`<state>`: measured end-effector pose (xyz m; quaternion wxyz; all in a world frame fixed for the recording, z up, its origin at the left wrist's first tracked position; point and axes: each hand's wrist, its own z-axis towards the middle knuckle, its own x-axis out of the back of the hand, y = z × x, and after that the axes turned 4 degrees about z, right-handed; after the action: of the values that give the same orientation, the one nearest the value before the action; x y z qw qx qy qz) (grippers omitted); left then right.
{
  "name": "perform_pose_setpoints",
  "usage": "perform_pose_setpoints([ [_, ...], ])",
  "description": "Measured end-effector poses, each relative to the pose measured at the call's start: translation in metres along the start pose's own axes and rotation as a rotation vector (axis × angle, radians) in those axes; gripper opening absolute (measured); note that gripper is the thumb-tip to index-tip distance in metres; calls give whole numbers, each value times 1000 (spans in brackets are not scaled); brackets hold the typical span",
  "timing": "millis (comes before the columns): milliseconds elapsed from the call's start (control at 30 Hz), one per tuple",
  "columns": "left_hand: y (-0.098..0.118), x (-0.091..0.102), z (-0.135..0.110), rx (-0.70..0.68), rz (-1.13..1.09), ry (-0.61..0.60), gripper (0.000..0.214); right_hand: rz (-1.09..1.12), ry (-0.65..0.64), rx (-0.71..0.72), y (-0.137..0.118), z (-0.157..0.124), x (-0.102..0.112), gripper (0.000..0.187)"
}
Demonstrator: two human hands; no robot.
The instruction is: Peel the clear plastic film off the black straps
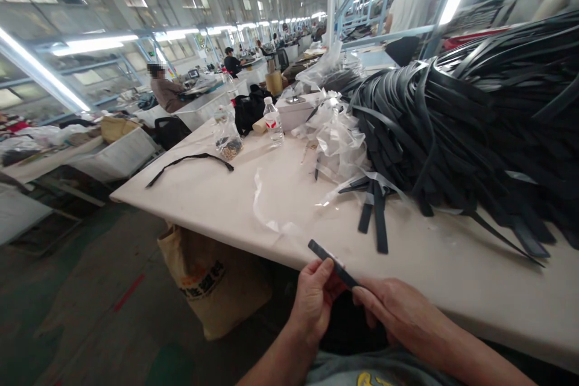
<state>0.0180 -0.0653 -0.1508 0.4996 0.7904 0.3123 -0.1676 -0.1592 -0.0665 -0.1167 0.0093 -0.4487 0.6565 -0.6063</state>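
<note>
A flat dark strap (pixel 319 249) is held between my two hands at the front edge of the table. My left hand (pixel 313 297) pinches it near its squared end, with the thumb on top. Further along, my right hand (pixel 384 301) grips the same strap between thumb and fingers; the rest of the strap past this hand is hidden. Just beyond the strap's end, a thin white strip (pixel 260 205) lies curled on the table (pixel 217 202). To the right rises a large heap of similar dark straps (pixel 434 114), some ends hanging toward me.
Crumpled clear plastic (pixel 339 139) lies against the heap. Farther back stand a plastic bottle (pixel 273 123) and a bag of small metal parts (pixel 230 143). A black strip (pixel 190 160) lies at the left. A tan bag (pixel 210 289) hangs below the table edge. Other people sit far off.
</note>
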Motion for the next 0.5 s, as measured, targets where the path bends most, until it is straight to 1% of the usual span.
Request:
perform_pose_setpoints([
  [33, 2, 2, 1, -4, -24, 35, 34, 54, 4, 10, 6, -5, 3, 39],
  [67, 5, 5, 2, -10, -46, 74, 36, 104, 17, 10, 14, -10, 6, 39],
  [133, 9, 8, 4, -20, -77, 136, 38, 168, 69, -24, 30, -20, 12, 54],
  [167, 9, 8, 3, -13, -79, 141, 37, 182, 97, -51, 35, -22, 13, 62],
  [233, 2, 4, -1, 41, -61, 84, 35, 190, 145, -70, 38, -19, 10, 70],
  [300, -10, -3, -7, 101, -39, -27, 33, 203, 191, -26, 35, -10, 3, 67],
  [333, -15, -6, -10, 123, -32, -69, 32, 216, 207, 1, 35, -5, 0, 65],
  [367, -19, -8, -11, 130, -29, -85, 32, 231, 211, 24, 37, -3, -3, 63],
  [433, -21, -7, -13, 110, -40, -41, 31, 255, 170, 38, 52, -7, -5, 63],
  [467, -19, -5, -12, 94, -49, 0, 31, 250, 176, 37, 63, -13, -4, 63],
  [500, -18, -2, -12, 81, -52, 33, 32, 229, 215, 39, 76, -19, -2, 63],
])
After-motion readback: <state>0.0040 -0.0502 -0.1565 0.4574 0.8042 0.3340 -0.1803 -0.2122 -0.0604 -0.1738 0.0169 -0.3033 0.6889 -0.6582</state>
